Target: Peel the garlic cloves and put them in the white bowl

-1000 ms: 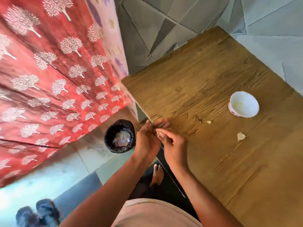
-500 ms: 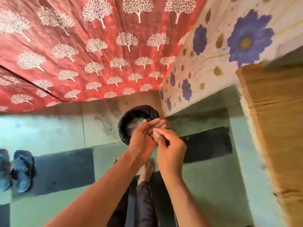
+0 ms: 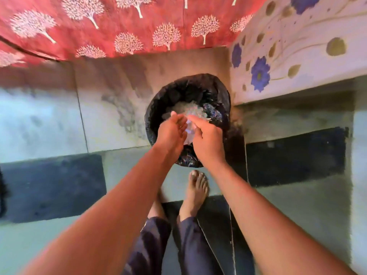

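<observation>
Two bare hands are held close together above a bin [image 3: 164, 100] lined with a black bag, which stands on the floor and serves here as the landmark. The left hand [image 3: 171, 132] is over the near left part of the bin's mouth, palm turned toward the other hand, its fingers fairly straight and pointing away from the person. The right hand [image 3: 206, 135] is just beside it, over the near right part of the bin, its fingers curled with the tips drawn together toward the left palm. Something small and pale shows in the gap between the two hands, but motion blur makes it impossible to tell whether this is a garlic clove, a scrap of skin, or only the rubbish below, or whether the right fingers are pinching anything. Inside the bin lies a heap of pale, papery scraps [image 3: 188, 110]. Both bare forearms reach in from the near edge of the view. On the near side of the bin, a bare foot [image 3: 195, 187] stands on the tiled floor [image 3: 49, 126]. Beyond the bin hangs a red cloth [image 3: 119, 26] printed with white trees, and to the bin's right a pale cloth with blue flowers [image 3: 297, 46].
</observation>
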Motion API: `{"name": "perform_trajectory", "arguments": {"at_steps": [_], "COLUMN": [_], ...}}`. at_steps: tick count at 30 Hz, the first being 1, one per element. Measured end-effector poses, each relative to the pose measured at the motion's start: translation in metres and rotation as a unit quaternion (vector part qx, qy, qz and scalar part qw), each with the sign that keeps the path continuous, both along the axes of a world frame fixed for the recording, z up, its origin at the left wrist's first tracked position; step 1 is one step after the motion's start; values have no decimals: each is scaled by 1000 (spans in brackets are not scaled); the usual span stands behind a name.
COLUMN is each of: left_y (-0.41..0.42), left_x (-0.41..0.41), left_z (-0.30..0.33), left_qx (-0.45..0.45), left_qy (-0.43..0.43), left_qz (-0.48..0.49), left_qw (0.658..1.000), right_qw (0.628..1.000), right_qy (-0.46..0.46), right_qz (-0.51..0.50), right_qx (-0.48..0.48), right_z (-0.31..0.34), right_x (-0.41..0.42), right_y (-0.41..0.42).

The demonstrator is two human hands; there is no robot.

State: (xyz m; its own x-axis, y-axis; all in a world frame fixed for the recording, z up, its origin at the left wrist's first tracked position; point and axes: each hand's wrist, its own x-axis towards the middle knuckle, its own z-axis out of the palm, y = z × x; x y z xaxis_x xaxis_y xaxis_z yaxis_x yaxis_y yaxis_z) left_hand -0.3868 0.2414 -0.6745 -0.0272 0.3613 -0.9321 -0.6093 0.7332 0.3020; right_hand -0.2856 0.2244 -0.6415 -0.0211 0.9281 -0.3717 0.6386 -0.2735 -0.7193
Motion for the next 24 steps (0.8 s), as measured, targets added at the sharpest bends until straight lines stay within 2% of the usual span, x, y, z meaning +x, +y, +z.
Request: {"name": "perform_trajectory", "arguments": {"at_steps": [3, 6, 8, 10, 12, 14, 16, 18, 19, 20, 22, 24], "left_y": [4, 13, 19, 25, 28, 34, 38, 36, 34, 31, 26, 24], "left_x": [-2, -3, -4, -4, -1, 1, 1, 3, 5, 9, 12, 5], "left_z": [-15, -10, -1, 9, 13, 20, 25, 28, 30, 33, 30, 28], "left_qx": [-9, 2, 24, 41, 39, 4, -2, 25, 45, 55, 34, -4], "left_qy": [-29, -57, -63, -65, -48, -41, -41, -51, -54, -53, -68, -126], "left_qz": [29, 8, -1, 0, -5, -21, -26, -25, -31, -31, 16, 73], "left_qw": [999, 998, 998, 997, 998, 999, 999, 998, 997, 997, 997, 989], "right_qw": [999, 991, 988, 996, 995, 990, 986, 988, 980, 968, 953, 969], "right_qy": [18, 90, 109, 67, 71, 124, 135, 94, 112, 168, 255, 229], "right_qz": [3, 81, 103, 47, 9, 55, 74, 5, -43, -78, -81, 5], "right_qx": [36, 61, 24, -40, -64, -43, -69, -124, -156, -172, -145, -88], "right_z": [-20, -26, -33, -41, -45, -45, -49, -51, -49, -44, -32, -29], "right_x": [-6, -11, -7, -2, -3, -4, -2, -1, -4, -12, -25, -22], "right_y": [-2, -8, -8, -2, 4, 2, 2, 10, 14, 16, 10, 1]}}
